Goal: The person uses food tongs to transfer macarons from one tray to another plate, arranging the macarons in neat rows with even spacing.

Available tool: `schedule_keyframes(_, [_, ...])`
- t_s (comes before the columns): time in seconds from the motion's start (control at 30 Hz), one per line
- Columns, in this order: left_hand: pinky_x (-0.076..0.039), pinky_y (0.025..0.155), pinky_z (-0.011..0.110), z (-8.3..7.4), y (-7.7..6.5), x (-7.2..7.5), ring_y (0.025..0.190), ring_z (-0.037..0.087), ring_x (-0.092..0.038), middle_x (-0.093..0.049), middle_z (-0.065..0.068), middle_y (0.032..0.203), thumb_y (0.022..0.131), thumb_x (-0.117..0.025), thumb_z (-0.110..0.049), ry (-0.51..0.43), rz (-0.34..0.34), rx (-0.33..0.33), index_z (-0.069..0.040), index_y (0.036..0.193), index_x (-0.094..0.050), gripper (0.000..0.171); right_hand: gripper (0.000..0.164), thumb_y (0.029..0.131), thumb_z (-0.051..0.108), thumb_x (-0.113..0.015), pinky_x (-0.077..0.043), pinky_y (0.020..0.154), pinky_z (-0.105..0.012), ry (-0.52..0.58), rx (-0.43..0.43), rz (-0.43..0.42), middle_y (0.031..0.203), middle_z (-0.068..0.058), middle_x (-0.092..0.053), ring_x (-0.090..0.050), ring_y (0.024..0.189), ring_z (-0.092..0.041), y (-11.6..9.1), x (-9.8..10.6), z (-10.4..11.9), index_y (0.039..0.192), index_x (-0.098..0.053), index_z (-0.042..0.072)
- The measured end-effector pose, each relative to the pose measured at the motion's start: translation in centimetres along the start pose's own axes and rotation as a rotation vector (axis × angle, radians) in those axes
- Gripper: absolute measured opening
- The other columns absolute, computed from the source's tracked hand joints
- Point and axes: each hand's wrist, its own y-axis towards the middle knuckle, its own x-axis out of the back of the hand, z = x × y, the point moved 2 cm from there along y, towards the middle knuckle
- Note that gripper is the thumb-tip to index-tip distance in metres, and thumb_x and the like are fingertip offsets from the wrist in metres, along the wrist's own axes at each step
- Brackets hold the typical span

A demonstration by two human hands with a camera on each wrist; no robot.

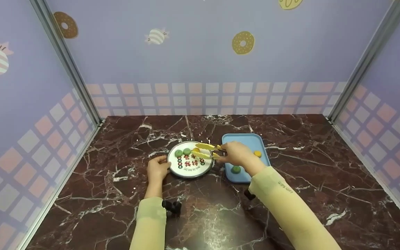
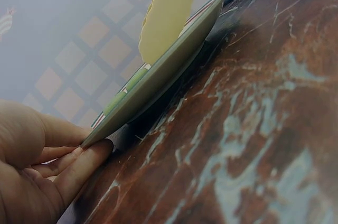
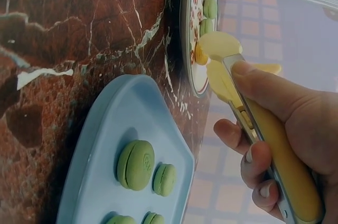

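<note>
A white plate (image 1: 194, 170) with red lettering and a dark rim carries two green macarons (image 1: 182, 152) and an orange macaron (image 1: 196, 150). At its left edge my left hand (image 1: 158, 168) pinches the rim, with fingers above and below it in the left wrist view. My right hand (image 1: 236, 152) grips a pair of tongs (image 3: 264, 134) with yellow tips and yellow handle covers. The tips of the tongs reach over the plate, spread on either side of the orange macaron; whether they touch it I cannot tell.
Right of the plate lies a light blue tray (image 1: 243, 138), partly under my right hand and forearm. Several green macarons (image 3: 136, 165) and an orange macaron (image 1: 257, 153) are on it. Purple patterned walls (image 1: 200, 62) surround the dark red marbled tabletop (image 1: 200, 215).
</note>
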Motion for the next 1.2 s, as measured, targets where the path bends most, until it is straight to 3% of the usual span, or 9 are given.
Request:
schedule_keyframes(0.17, [-0.066, 0.075, 0.032, 0.0, -0.1, 0.0, 0.109, 0.041, -0.070, -0.066, 0.031, 0.130, 0.093, -0.066, 0.002, -0.003, -0.007, -0.003, 0.009, 0.133, -0.063, 0.041, 0.040, 0.092, 0.041, -0.077, -0.059, 0.083, -0.050, 0.027, 0.005, -0.011, 0.102, -0.013, -0.076, -0.070, 0.089, -0.031, -0.6, 0.1, -0.4, 0.114, -0.075, 0.007])
schedule_keyframes(0.33, [-0.066, 0.079, 0.035, 0.2, 0.0, 0.0, 0.115, 0.040, -0.069, -0.065, 0.031, 0.131, 0.094, -0.067, 0.002, -0.007, -0.001, 0.010, 0.008, 0.134, -0.063, 0.041, 0.051, 0.092, 0.040, -0.077, -0.059, 0.082, -0.048, 0.046, 0.001, 0.003, 0.108, -0.013, -0.076, -0.071, 0.089, -0.029, -1.3, 0.4, -0.9, 0.131, -0.070, 0.008])
schedule_keyframes(0.53, [-0.066, 0.081, 0.035, 0.2, -0.1, 0.0, 0.120, 0.041, -0.067, -0.064, 0.031, 0.132, 0.094, -0.067, 0.001, -0.007, 0.006, 0.013, 0.008, 0.135, -0.062, 0.041, 0.038, 0.090, 0.038, -0.080, -0.055, 0.070, -0.043, 0.056, 0.023, -0.045, 0.093, -0.008, -0.076, -0.065, 0.075, -0.023, -2.4, 0.9, -1.8, 0.113, -0.075, 0.008])
schedule_keyframes(0.63, [-0.066, 0.078, 0.034, 0.2, -0.1, 0.0, 0.118, 0.041, -0.068, -0.065, 0.030, 0.132, 0.094, -0.067, 0.001, 0.001, 0.002, 0.005, 0.008, 0.134, -0.063, 0.041, 0.035, 0.090, 0.037, -0.080, -0.056, 0.069, -0.043, 0.057, 0.029, -0.066, 0.093, -0.008, -0.076, -0.067, 0.075, -0.023, -3.1, 1.1, -2.3, 0.108, -0.075, 0.008])
schedule_keyframes(0.8, [-0.066, 0.076, 0.033, 0.3, 0.0, 0.1, 0.117, 0.040, -0.068, -0.065, 0.030, 0.132, 0.095, -0.067, 0.000, 0.015, -0.003, 0.003, 0.007, 0.134, -0.063, 0.040, 0.045, 0.091, 0.039, -0.079, -0.058, 0.072, -0.044, 0.057, -0.014, -0.061, 0.105, -0.012, -0.077, -0.071, 0.085, -0.025, -4.2, 1.2, -3.3, 0.122, -0.073, 0.008])
schedule_keyframes(0.9, [-0.066, 0.076, 0.033, 0.2, 0.0, 0.0, 0.113, 0.040, -0.069, -0.065, 0.030, 0.132, 0.095, -0.067, 0.000, 0.019, -0.010, -0.001, 0.007, 0.134, -0.064, 0.040, 0.046, 0.090, 0.038, -0.080, -0.054, 0.068, -0.043, 0.061, -0.034, -0.067, 0.103, -0.012, -0.077, -0.068, 0.080, -0.024, -4.9, 1.3, -4.0, 0.125, -0.072, 0.009])
schedule_keyframes(1.03, [-0.066, 0.076, 0.033, 0.1, -0.1, -0.1, 0.110, 0.041, -0.070, -0.065, 0.031, 0.131, 0.094, -0.066, 0.000, 0.019, -0.010, -0.006, 0.008, 0.133, -0.064, 0.040, 0.047, 0.090, 0.037, -0.080, -0.045, 0.061, -0.038, 0.060, -0.059, -0.079, 0.087, -0.007, -0.072, -0.057, 0.068, -0.021, -5.9, 1.6, -4.9, 0.126, -0.072, 0.008])
schedule_keyframes(1.2, [-0.066, 0.074, 0.032, 0.0, -0.1, 0.0, 0.108, 0.041, -0.070, -0.065, 0.032, 0.130, 0.093, -0.067, 0.001, 0.009, -0.010, -0.016, 0.009, 0.133, -0.064, 0.040, 0.045, 0.090, 0.037, -0.080, -0.044, 0.054, -0.032, 0.056, -0.086, -0.100, 0.075, -0.004, -0.068, -0.055, 0.060, -0.018, -7.1, 1.8, -6.0, 0.123, -0.072, 0.007])
